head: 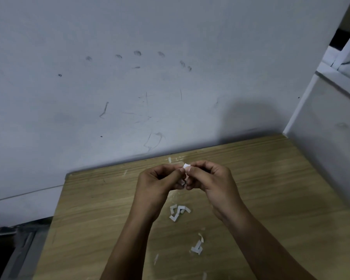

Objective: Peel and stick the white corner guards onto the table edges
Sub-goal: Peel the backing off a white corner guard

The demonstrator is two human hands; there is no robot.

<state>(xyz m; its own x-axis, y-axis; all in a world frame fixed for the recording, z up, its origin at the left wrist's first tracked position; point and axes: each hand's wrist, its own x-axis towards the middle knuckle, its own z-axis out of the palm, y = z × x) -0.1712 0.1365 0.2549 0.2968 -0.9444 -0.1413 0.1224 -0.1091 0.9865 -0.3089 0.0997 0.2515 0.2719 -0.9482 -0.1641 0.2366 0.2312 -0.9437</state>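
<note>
Scuffed pale grey wall [129, 77] fills the upper part of the view, meeting the far edge of a light oak-grain wooden surface [271, 188], with a white cabinet side [327, 138] standing at the right. Above the middle of that surface the left hand [158, 182] and right hand [210, 178] are brought together, fingertips touching, both pinching one small white corner guard [186, 166] between thumbs and forefingers; it is held off the wood, its upper end poking up between the fingertips and its lower end showing below them, so its long axis runs roughly up and down in the view, though most of it is hidden. Nearer the person, a loose cluster of white L-shaped corner guards [178, 212] lies flat on the wood, arms pointing different ways. Closer still lies a single white guard with a curled strip of backing paper [198, 245], and thin white paper scraps [156, 258] are scattered about. No containers show.
</note>
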